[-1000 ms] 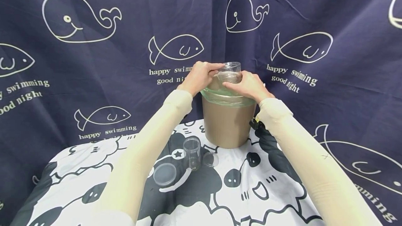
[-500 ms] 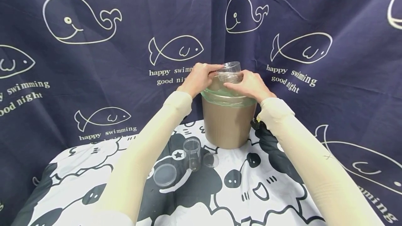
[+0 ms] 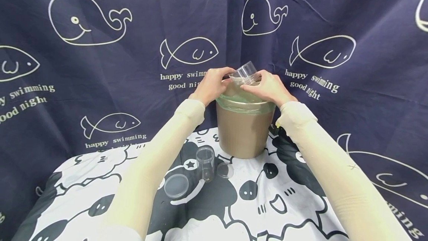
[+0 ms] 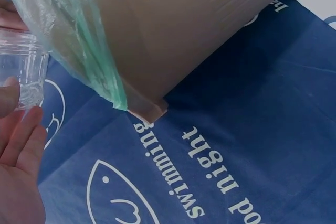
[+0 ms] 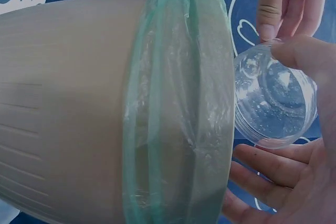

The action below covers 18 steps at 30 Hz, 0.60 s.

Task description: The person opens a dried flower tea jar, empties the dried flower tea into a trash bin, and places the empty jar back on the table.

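We hold a clear plastic jar [image 3: 245, 73] over the mouth of the brown bin [image 3: 243, 131], whose rim carries a green liner [image 5: 178, 103]. Our left hand [image 3: 214, 83] and right hand [image 3: 269, 88] both curl their fingers [image 5: 270, 11] round the jar, likely so that anything inside drops into the liner. Against half a second ago, the jar now tilts more to the side. A second jar [image 3: 205, 163] and two lids [image 3: 176, 186] stand on the tabletop [image 3: 267, 203].
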Available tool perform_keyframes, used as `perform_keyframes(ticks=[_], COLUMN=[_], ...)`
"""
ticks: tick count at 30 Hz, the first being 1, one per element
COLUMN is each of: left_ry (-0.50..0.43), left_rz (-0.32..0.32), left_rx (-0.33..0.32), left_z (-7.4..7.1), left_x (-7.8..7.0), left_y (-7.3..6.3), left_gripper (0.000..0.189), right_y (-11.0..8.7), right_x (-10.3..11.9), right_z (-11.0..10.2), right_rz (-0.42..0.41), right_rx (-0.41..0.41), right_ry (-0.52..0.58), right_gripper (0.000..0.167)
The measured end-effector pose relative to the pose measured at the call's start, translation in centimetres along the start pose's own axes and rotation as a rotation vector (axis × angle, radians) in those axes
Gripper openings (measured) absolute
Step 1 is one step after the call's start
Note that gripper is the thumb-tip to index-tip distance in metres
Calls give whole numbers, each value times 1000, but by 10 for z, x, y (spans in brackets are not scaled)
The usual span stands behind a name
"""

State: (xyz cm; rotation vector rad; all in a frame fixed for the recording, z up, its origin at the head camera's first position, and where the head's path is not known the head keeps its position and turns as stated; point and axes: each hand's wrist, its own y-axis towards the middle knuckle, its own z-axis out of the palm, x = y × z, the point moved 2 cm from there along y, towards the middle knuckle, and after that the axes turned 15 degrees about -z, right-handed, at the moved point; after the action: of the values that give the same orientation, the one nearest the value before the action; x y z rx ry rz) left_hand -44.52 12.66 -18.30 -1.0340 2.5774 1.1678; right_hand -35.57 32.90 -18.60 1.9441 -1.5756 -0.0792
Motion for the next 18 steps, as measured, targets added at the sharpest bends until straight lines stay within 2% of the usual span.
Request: perform_keyframes(ticks=[8,12,18], left_ry=[12,32,157], left_rz=[-42,-81,-104], left_rx=[26,49,40], left_z=[6,8,14], left_x=[7,8,9], left_y=[-7,-8,-8], left_gripper=[35,57,90], right_y=[2,4,8], right_x=[3,6,6], right_z=[3,3,7], right_rz=[-9,-34,-84], right_rx=[4,-20,-27], right_ry=[42,59,37], right_gripper=[85,83,77])
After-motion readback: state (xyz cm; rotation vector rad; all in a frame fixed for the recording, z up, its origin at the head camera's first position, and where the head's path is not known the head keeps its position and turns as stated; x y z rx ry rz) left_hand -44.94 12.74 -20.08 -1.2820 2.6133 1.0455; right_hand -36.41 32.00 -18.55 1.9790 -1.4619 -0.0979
